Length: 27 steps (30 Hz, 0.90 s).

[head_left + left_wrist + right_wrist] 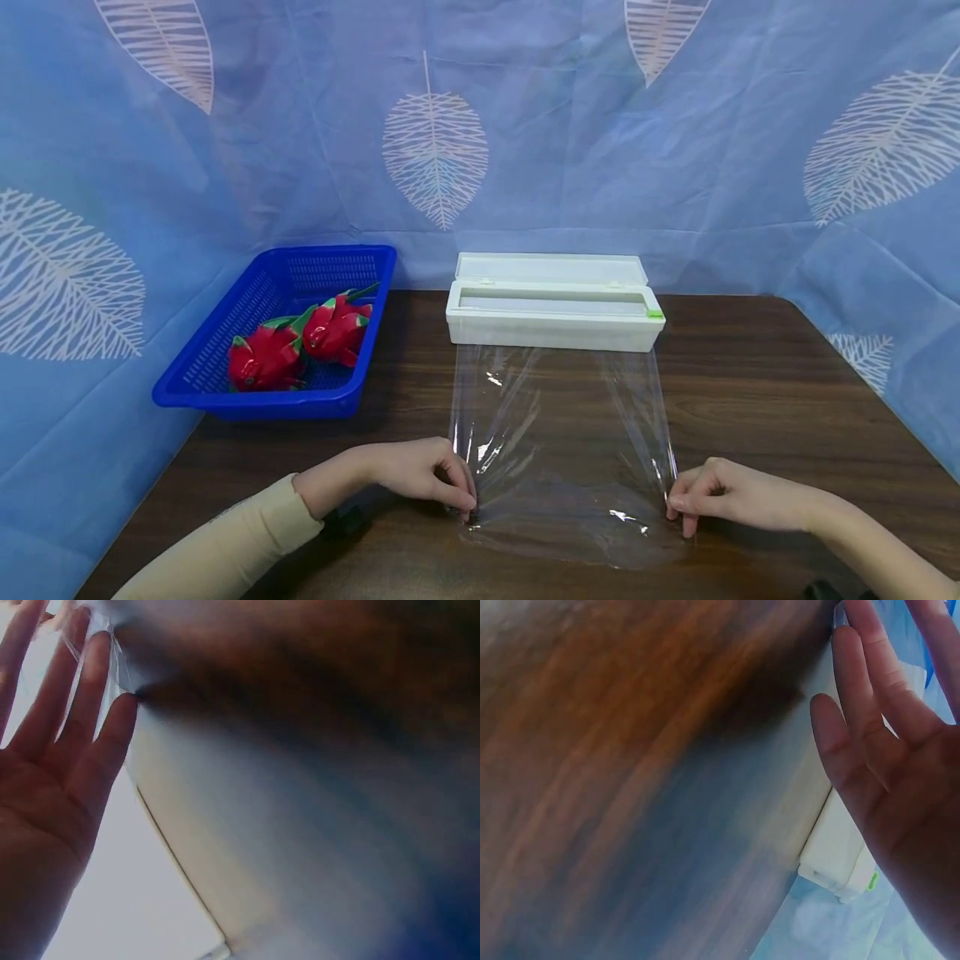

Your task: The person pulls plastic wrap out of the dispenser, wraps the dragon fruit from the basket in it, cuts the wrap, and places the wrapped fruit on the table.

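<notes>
A sheet of clear plastic wrap [562, 450] runs from the white dispenser box [555, 329] toward the front of the table. My left hand [427, 473] pinches its near left corner between thumb and fingers. At the near right corner my right hand [738, 493] pinches the wrap the same way. Between the hands the sheet hangs close over the wood, creased and shiny. The dispenser's lid [551, 269] is tipped back, and a green slider [655, 314] shows at its right end. In the left wrist view, strands of wrap [116, 656] pass by the fingertips.
A blue plastic basket [281, 410] stands at the back left of the dark wooden table [750, 375], holding two red dragon fruits [266, 358] with green tips. Behind and beside the table hangs a blue cloth [540, 167] with white leaf prints.
</notes>
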### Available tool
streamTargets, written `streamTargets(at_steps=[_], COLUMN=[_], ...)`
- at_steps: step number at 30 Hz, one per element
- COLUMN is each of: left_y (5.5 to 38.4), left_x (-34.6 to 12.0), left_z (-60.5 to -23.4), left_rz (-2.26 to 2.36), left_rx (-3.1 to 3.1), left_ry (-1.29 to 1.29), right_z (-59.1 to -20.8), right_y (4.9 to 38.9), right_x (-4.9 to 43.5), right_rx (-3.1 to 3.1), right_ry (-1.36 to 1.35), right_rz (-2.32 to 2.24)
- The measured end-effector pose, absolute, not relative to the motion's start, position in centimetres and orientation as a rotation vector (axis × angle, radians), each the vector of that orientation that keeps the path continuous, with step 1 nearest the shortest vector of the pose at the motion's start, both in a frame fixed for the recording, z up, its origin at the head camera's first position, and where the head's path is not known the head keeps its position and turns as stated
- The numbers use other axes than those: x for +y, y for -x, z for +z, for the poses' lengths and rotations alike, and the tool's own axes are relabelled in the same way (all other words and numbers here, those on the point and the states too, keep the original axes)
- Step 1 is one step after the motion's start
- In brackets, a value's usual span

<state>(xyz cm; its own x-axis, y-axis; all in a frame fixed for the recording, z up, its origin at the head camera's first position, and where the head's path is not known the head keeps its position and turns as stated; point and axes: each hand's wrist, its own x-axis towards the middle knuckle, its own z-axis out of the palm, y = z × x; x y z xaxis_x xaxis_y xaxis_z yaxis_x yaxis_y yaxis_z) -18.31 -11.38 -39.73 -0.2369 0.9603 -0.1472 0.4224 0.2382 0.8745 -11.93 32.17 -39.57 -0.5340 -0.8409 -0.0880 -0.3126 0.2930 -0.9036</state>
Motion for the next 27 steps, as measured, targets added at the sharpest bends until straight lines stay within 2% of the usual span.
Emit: streamTargets(at_steps=[7,17,27], left_y=[19.3,22.8,24.8], left_x=[-11.3,-10.7,-10.3], left_z=[-38.8,-37.5,-39.5], left_rz=[1.000,0.922,0.658], left_rx=[1.898,2.203,2.355], left_ry=[-1.334,-1.363,-1.246], right_z=[-38.6,-36.0,-37.8], right_y=[12.9,14.9,17.0], right_x=[31.8,30.2,28.2], right_rx=[2.062,2.501,2.787], right_ry=[1.143,1.082,0.943], right_rz=[-1.223,-1.040,-0.864])
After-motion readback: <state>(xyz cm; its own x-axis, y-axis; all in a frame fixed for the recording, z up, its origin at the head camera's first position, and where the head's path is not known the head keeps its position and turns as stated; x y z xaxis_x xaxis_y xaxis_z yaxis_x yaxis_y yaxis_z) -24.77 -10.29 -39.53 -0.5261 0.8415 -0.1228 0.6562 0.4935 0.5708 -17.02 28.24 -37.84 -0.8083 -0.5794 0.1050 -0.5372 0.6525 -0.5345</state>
